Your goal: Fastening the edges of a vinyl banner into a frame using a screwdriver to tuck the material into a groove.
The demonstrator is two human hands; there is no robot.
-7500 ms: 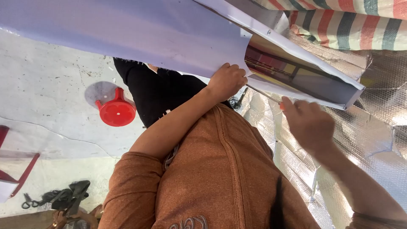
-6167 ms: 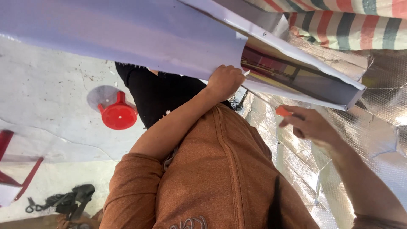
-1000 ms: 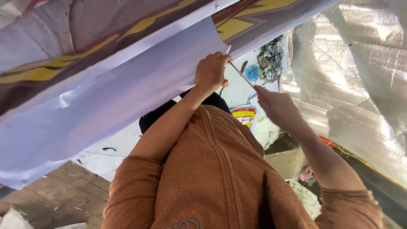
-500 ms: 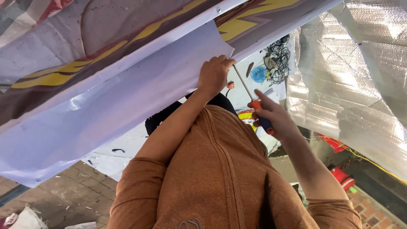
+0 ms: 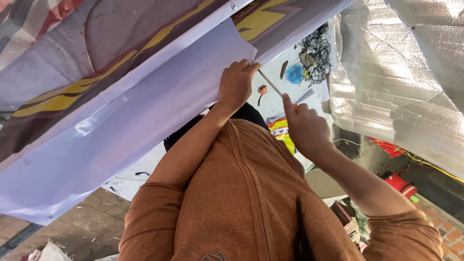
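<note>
My left hand (image 5: 236, 85) reaches up and grips the edge of a white plastic sheet (image 5: 121, 140), part of a large printed banner (image 5: 96, 58) with yellow and brown shapes. My right hand (image 5: 305, 126) is close to the right of it, closed on a thin tool whose grey blade (image 5: 270, 83) points toward my left fingers. A bit of orange handle shows at the thumb. My orange sleeves and chest fill the lower part of the view.
Silver bubble foil (image 5: 401, 72) hangs at the right. Below lie a tangle of cables (image 5: 314, 48), a blue round object (image 5: 294, 73), a small orange tape measure (image 5: 262, 89) and a yellow-red packet (image 5: 282, 131). Red items (image 5: 398, 182) sit lower right, brick paving (image 5: 87, 227) lower left.
The view has shifted from the earlier spot with the red funnel-like object. My right hand took up the orange-handled tool and now holds it beside my left hand, which still grips the sheet.
</note>
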